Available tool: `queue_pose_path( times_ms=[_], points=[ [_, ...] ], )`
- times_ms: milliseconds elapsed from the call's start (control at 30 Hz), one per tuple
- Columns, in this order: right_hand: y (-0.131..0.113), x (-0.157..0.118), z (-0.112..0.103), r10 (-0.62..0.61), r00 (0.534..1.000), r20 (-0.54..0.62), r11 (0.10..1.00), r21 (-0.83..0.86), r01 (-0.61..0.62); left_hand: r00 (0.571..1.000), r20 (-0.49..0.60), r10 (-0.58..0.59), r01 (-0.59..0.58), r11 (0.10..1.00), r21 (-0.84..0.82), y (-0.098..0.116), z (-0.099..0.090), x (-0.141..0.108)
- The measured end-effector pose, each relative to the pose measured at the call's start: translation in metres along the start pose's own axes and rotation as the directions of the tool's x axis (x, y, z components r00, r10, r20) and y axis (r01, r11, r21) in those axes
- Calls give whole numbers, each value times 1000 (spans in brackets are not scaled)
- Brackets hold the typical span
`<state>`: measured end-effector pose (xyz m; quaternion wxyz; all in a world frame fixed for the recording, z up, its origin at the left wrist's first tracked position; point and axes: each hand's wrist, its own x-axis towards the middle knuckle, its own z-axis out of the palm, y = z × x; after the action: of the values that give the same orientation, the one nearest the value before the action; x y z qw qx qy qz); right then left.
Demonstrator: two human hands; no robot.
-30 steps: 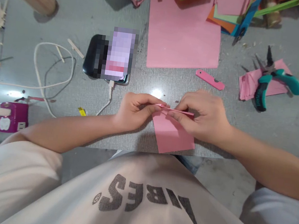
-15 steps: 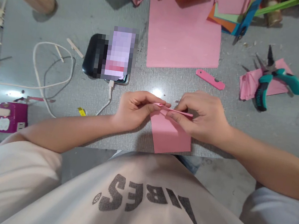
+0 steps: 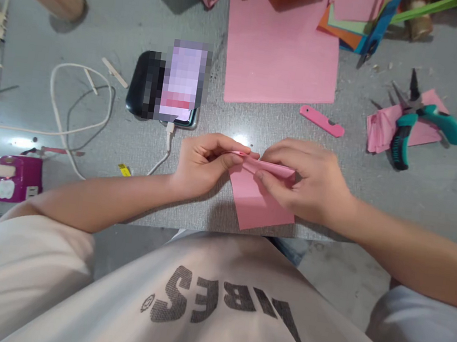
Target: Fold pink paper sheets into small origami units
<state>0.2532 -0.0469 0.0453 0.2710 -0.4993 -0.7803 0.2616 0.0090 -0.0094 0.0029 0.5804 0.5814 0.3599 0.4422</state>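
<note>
A sheet of pink paper (image 3: 264, 204) hangs between my hands close to the table's front edge, its top edge folded over into a narrow strip. My left hand (image 3: 208, 163) pinches the left end of that fold between thumb and fingers. At the right end, my right hand (image 3: 307, 176) grips the paper, thumb on the near face and fingers behind the fold. The fingertips behind the paper are partly hidden.
Beyond my hands lie a large pink sheet (image 3: 283, 60) and a pink folding cutter (image 3: 321, 121). Teal-handled pliers (image 3: 414, 105) rest on folded pink paper (image 3: 381, 126) at right. On the left are a phone (image 3: 183, 81), a black case (image 3: 144, 84), a white cable (image 3: 53, 92) and a purple box (image 3: 20, 180).
The pink paper's fold has tilted, showing more of the strip's face, and its lower edge has shifted slightly up and right. My right fingers have slid a little left along it.
</note>
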Motion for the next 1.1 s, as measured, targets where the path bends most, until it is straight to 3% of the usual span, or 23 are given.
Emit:
queue_pose_path(
  times_ms=[167,533,767,1100],
  points=[
    [-1,-1,-1,90,994,59,995,-43,-88,999,28,32,-31,999,-30,3,0,0],
    [-2,3,-3,129,988,85,992,-12,-128,996,-5,89,-89,995,45,9,1,1],
    [6,5,-9,106,990,89,991,77,-113,977,215,3,-51,974,219,8,-11,7],
    [11,10,-17,206,959,193,944,219,-247,994,113,-5,-30,952,306,7,-12,3]
  ],
)
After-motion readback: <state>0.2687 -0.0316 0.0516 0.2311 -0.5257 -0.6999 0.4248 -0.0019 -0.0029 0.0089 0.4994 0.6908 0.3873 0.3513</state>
